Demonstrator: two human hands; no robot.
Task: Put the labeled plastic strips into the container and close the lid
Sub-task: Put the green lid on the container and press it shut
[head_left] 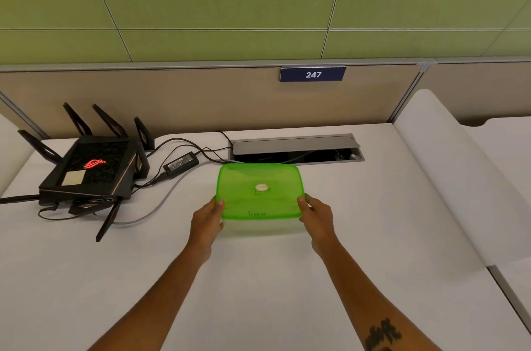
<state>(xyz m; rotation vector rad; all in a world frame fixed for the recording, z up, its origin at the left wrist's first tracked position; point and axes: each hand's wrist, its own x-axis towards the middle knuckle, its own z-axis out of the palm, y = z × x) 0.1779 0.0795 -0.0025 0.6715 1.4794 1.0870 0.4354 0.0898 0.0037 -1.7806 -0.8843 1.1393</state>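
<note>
Head view: both hands grip 1 container (260, 224) on the white desk (258, 293), its green lid (260, 191) already lying over the top. The left hand (208, 219) holds the lid's left edge, thumb on top and fingers curled beneath the rim. The right hand (316, 217) mirrors it on the right edge, thumb pressed on the lid, fingers wrapped under. Neither hand is free; each is closed on the lid-and-rim edge.

The step in hand looks like sealing the lid. To do it well, the person would probably press the thumbs down along both short sides, then work round to the far corners, since the far edge beside the cable hatch (296, 149) is untouched and could sit proud. Keeping the box flat on the desk while pressing should stop it sliding toward the hatch.

The body below the lid is pale and translucent. Handwritten words show faintly through the green plastic near a round vent button (262, 187); they may belong to strips inside, but the strips themselves cannot be made out, nor their number. No loose strip lies on the desk. A black router (92, 172) with its power brick (181, 163) sits well to the left.
</note>
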